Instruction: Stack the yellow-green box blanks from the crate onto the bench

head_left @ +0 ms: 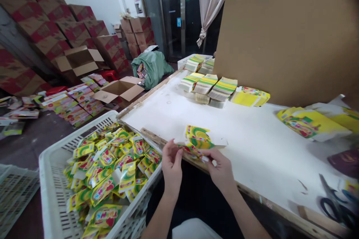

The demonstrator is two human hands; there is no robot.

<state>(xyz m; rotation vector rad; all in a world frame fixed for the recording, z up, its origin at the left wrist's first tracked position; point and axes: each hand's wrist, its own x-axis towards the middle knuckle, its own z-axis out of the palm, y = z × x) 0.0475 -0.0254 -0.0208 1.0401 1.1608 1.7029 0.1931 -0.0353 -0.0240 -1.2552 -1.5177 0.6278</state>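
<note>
Left hand (pixel 171 164) and right hand (pixel 220 167) curl inward, grips pinched on one yellow carton (pixel 192 151).

Room ctr tabletop (pixel 258 157), cardboard sheet (pixel 283 41) blocking back R, scissors (pixel 333 197) front R

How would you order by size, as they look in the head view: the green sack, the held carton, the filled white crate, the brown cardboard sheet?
Brown cardboard sheet
Filled white crate
Green sack
Held carton
</note>
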